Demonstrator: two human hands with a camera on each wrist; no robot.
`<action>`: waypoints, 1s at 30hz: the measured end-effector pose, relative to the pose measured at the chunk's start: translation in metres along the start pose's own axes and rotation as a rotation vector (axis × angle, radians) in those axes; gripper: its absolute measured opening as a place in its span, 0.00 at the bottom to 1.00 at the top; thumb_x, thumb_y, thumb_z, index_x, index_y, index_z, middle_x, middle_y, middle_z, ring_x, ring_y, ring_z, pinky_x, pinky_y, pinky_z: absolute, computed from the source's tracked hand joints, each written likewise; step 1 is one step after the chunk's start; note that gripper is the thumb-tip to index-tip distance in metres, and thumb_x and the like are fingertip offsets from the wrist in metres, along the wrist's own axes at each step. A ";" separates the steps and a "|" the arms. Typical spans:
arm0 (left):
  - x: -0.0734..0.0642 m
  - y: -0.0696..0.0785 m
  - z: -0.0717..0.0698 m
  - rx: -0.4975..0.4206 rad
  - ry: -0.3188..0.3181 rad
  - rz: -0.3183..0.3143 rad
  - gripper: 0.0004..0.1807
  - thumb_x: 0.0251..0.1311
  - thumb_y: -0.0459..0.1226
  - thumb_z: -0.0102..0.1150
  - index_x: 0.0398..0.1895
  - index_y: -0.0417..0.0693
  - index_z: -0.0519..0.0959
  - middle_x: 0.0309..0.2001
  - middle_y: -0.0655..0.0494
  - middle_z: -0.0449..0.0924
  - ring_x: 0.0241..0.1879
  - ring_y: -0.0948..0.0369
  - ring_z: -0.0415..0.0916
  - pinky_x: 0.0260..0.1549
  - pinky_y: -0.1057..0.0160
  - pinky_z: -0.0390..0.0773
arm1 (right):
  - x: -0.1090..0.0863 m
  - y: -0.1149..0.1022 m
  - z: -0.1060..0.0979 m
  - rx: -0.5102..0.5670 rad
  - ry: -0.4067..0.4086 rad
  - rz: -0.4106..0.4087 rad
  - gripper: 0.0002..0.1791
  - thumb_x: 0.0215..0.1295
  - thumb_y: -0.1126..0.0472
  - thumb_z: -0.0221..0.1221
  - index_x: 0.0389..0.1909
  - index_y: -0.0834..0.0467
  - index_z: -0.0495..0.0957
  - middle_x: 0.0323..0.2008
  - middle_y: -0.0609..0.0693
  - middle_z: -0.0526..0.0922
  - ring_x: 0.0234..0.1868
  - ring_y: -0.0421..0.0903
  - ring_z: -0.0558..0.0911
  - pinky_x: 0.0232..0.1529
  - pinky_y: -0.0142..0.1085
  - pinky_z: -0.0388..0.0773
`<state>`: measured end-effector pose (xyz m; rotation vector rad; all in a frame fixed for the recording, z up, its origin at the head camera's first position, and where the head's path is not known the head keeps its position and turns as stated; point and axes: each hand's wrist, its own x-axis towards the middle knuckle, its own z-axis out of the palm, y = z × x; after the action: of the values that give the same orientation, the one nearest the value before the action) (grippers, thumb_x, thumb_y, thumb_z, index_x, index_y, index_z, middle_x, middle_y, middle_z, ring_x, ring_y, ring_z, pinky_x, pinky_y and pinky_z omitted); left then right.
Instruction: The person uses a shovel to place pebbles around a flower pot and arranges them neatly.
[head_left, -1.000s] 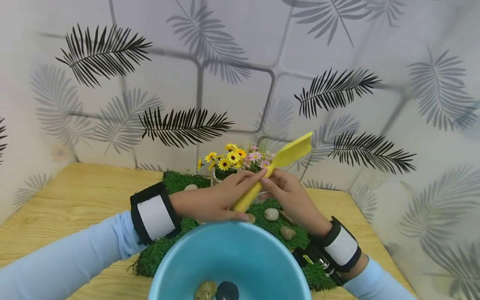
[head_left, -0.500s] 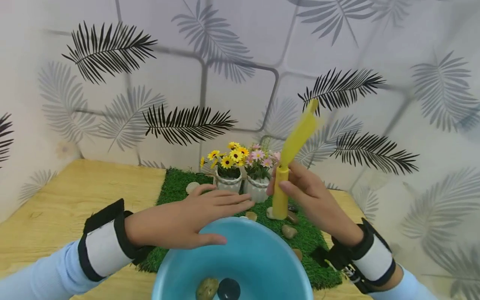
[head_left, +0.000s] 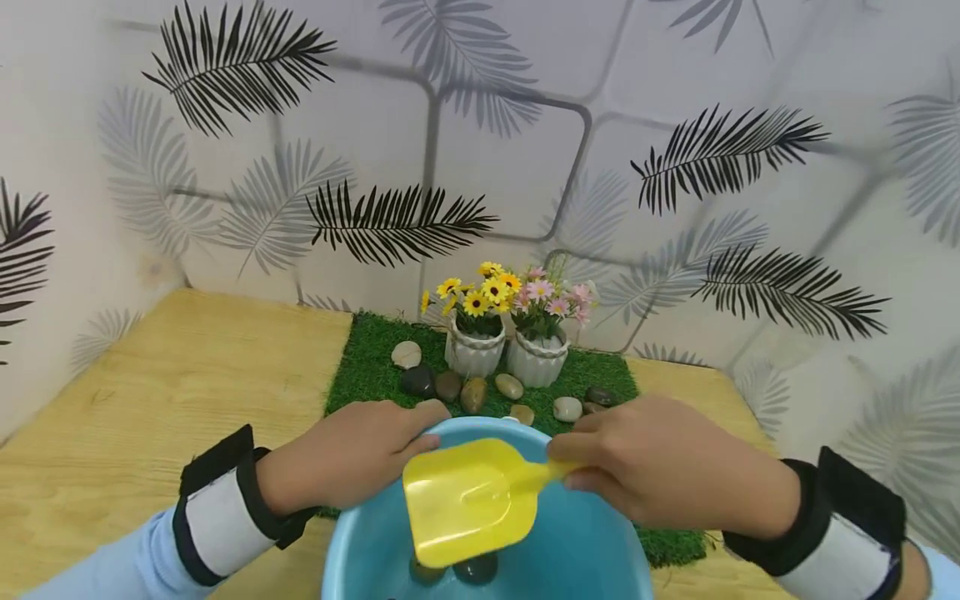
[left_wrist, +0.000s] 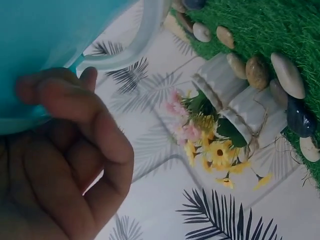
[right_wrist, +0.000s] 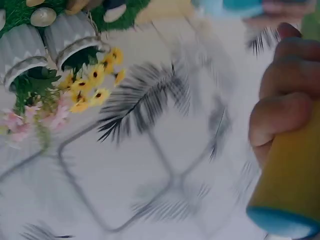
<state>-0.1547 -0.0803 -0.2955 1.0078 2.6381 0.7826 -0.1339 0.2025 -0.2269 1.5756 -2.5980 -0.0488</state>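
My right hand (head_left: 645, 458) grips the handle of a yellow toy shovel (head_left: 468, 504), whose flat blade points left over the blue bucket (head_left: 592, 542). In the right wrist view the fingers (right_wrist: 285, 115) curl round the thick yellow handle (right_wrist: 290, 175), which has a blue end. My left hand (head_left: 356, 454) holds the bucket's rim at its left side; in the left wrist view its fingers (left_wrist: 85, 110) bend over that rim. Inside the bucket lie a dark stone (head_left: 476, 569) and a brownish stone (head_left: 426, 572), partly hidden by the blade.
Behind the bucket, a green turf mat (head_left: 360, 367) carries several pebbles (head_left: 473, 395) and two white pots, one with yellow flowers (head_left: 483, 292), one with pink flowers (head_left: 551, 300). All stand on a wooden table (head_left: 225, 358) against a leaf-patterned backdrop (head_left: 510, 167).
The shovel swung from upright down to the left, over the bucket, with my right hand now above its handle. My left hand went from spread open to holding the bucket's rim.
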 end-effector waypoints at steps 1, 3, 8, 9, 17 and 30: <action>0.000 0.002 -0.001 0.016 0.000 -0.006 0.09 0.73 0.47 0.38 0.45 0.58 0.68 0.20 0.64 0.67 0.20 0.69 0.69 0.26 0.67 0.70 | 0.004 -0.006 0.000 -0.048 -0.079 0.000 0.05 0.65 0.53 0.58 0.30 0.44 0.71 0.17 0.36 0.62 0.16 0.30 0.58 0.17 0.23 0.55; 0.000 0.005 -0.002 0.053 0.005 -0.027 0.08 0.73 0.45 0.40 0.48 0.58 0.68 0.19 0.64 0.67 0.20 0.69 0.68 0.26 0.67 0.69 | 0.013 -0.016 0.004 -0.119 -0.226 0.003 0.08 0.65 0.52 0.58 0.27 0.44 0.71 0.15 0.37 0.57 0.14 0.33 0.55 0.16 0.26 0.52; -0.002 0.006 -0.003 0.105 0.019 -0.025 0.14 0.73 0.44 0.40 0.56 0.56 0.68 0.18 0.63 0.67 0.19 0.69 0.67 0.24 0.66 0.67 | 0.041 -0.037 0.022 -0.232 -0.362 -0.103 0.22 0.62 0.58 0.59 0.14 0.46 0.60 0.13 0.40 0.48 0.13 0.37 0.48 0.16 0.31 0.44; -0.002 0.006 -0.003 0.109 0.021 -0.022 0.16 0.73 0.45 0.39 0.59 0.55 0.68 0.18 0.63 0.67 0.19 0.69 0.67 0.24 0.66 0.67 | 0.046 -0.040 0.026 -0.266 -0.349 -0.142 0.24 0.61 0.59 0.59 0.12 0.46 0.57 0.12 0.40 0.47 0.13 0.37 0.48 0.16 0.31 0.43; -0.003 0.003 0.000 0.144 0.058 0.008 0.17 0.73 0.46 0.37 0.59 0.56 0.69 0.20 0.65 0.68 0.21 0.70 0.67 0.25 0.66 0.66 | 0.072 -0.060 0.058 -0.445 -0.375 -0.303 0.24 0.63 0.54 0.57 0.08 0.44 0.61 0.09 0.38 0.55 0.13 0.37 0.49 0.17 0.31 0.45; -0.003 0.005 0.000 0.074 0.040 -0.032 0.17 0.74 0.46 0.37 0.60 0.58 0.68 0.20 0.65 0.70 0.22 0.70 0.69 0.27 0.64 0.68 | 0.074 -0.062 0.065 -0.183 -0.397 -0.371 0.22 0.64 0.49 0.57 0.10 0.44 0.68 0.11 0.37 0.64 0.12 0.33 0.54 0.15 0.25 0.46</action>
<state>-0.1500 -0.0796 -0.2929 0.9748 2.7290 0.7103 -0.1196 0.1064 -0.2917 2.1286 -2.4170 -0.6702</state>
